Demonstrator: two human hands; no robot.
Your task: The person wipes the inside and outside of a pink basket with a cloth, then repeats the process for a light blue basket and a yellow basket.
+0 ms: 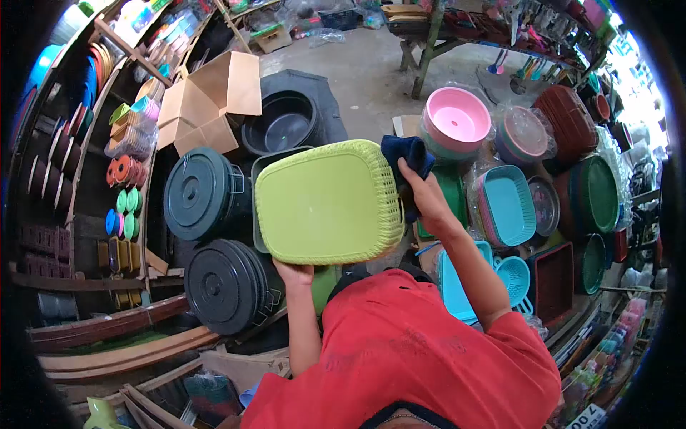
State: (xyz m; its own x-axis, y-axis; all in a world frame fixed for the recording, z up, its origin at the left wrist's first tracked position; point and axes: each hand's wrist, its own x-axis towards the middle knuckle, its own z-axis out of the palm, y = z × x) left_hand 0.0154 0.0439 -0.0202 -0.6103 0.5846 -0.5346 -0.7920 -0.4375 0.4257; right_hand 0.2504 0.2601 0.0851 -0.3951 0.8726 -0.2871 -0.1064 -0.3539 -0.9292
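Note:
A yellow-green plastic basket (318, 204) with a woven-look rim is held up in front of my red shirt, its flat face toward me. My left hand (294, 273) grips its lower edge from below, the fingers hidden behind it. In my right hand (426, 194) is a dark blue cloth (407, 154), pressed against the basket's upper right side. Right behind the basket, the edge of a grey-green container (259, 168) shows.
Dark lidded bins (223, 286) stand at the left, with an open cardboard box (214, 100) and a black tub (282, 121) beyond. Pink basins (457, 118), turquoise baskets (509, 204) and a turquoise colander (513, 279) sit at the right. Shelves of plasticware line the left side.

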